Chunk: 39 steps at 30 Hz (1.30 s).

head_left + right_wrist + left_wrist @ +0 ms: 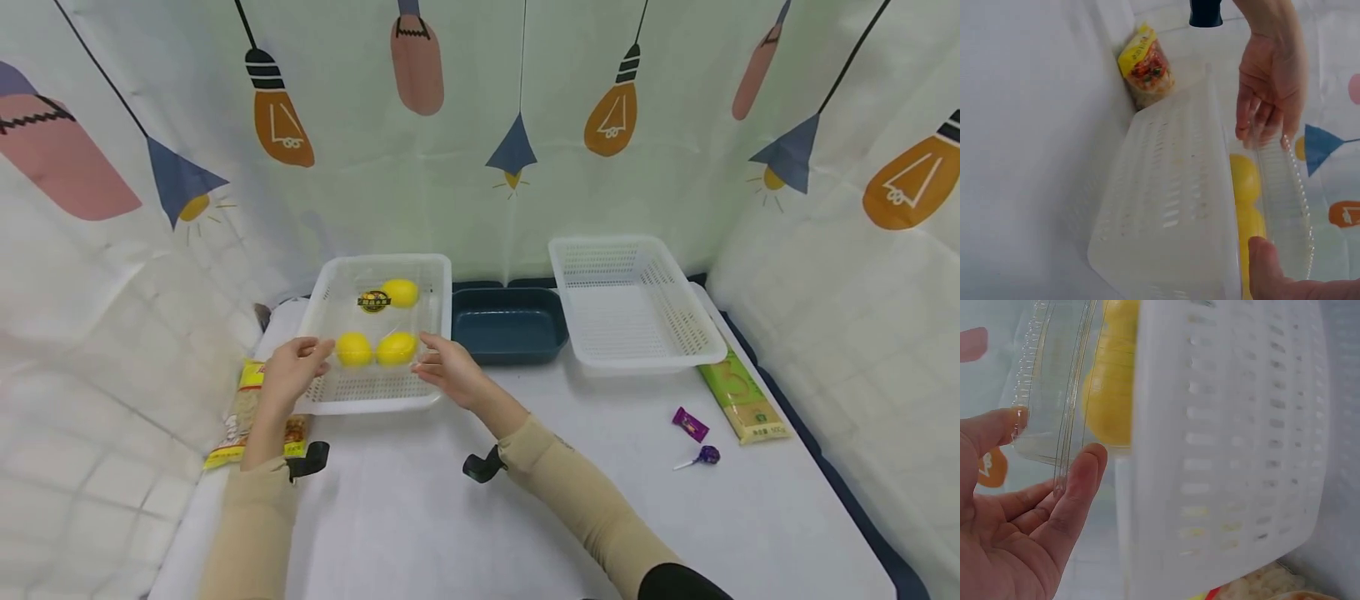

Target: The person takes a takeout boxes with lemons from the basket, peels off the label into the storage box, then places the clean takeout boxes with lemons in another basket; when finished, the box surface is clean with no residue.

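A clear plastic clamshell box (1047,394) bears a black and gold label (374,302) on its lid. Yellow lemons (396,348) show through it, three in the head view. It sits at the left white basket (367,406), its upper part above the rim; the rim hides its lower part in the wrist views. At the box's left end, my left hand (292,371) pinches the edge, thumb above and fingers below. My right hand (459,375) is at the opposite end, thumb and fingers around the edge, though its exact contact is partly hidden.
A dark blue tray (510,357) stands between the left basket and another white basket (630,333). A yellow food bag (243,408) lies at left, a green packet (746,400) at right. A purple wrapped candy (690,424) and a lollipop (708,454) lie near the packet.
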Available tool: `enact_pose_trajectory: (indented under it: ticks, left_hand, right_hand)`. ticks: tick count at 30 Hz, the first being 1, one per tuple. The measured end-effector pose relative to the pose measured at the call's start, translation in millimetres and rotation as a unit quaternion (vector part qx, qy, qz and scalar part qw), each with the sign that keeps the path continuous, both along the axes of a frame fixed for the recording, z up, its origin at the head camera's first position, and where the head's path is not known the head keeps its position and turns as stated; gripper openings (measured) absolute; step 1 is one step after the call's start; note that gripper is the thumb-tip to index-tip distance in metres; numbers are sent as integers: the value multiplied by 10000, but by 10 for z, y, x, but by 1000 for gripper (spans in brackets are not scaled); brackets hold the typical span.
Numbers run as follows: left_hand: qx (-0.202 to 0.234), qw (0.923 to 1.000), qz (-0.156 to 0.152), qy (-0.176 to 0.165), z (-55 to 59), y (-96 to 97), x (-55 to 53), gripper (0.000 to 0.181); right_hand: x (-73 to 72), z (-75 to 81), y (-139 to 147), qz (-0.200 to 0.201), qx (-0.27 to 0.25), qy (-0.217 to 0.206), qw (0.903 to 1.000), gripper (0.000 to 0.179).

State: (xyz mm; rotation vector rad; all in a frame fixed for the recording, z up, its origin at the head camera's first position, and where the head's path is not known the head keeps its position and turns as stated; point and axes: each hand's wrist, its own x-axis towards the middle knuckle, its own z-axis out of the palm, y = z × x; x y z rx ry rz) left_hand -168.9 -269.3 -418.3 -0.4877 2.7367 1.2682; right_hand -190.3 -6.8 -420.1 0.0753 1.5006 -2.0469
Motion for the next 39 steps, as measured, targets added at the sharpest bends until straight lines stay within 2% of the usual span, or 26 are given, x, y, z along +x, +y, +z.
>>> enact_pose_trajectory:
  ticks: [5,9,15,20,23,29,33,39]
  left_hand:
    - [150,9991,382,102,104,110,118,83]
    - [245,9981,528,205,181,222,229,81]
    - [243,9954,711,595,240,453,417,73]
    - [446,9918,548,1063,251,653,599,64]
    - [653,9896,424,1207,227,785,685,60]
    - [954,9863,270,1315,132,1069,810,50]
    - [1158,9851,98,1264,59,1249,873,50]
    - [1188,9845,-212,1276,-53,1506,959,49]
  right_hand:
    - [27,1,83,39,559,412,9976,63]
    - [68,-35,172,27,880,710,9936,62]
    - [167,-67,358,114,1403,1407,9800,62]
    - [311,-21,564,-21,1701,1807,9687,61]
    - [404,8,725,-95,1839,1926,9638,60]
    - [568,-4,1046,-235,2048,2045,9569,57]
    - [671,-43,1238,-347,2188,1971,9550,54]
    - [841,-99,1524,-537,2434,1876,9501,51]
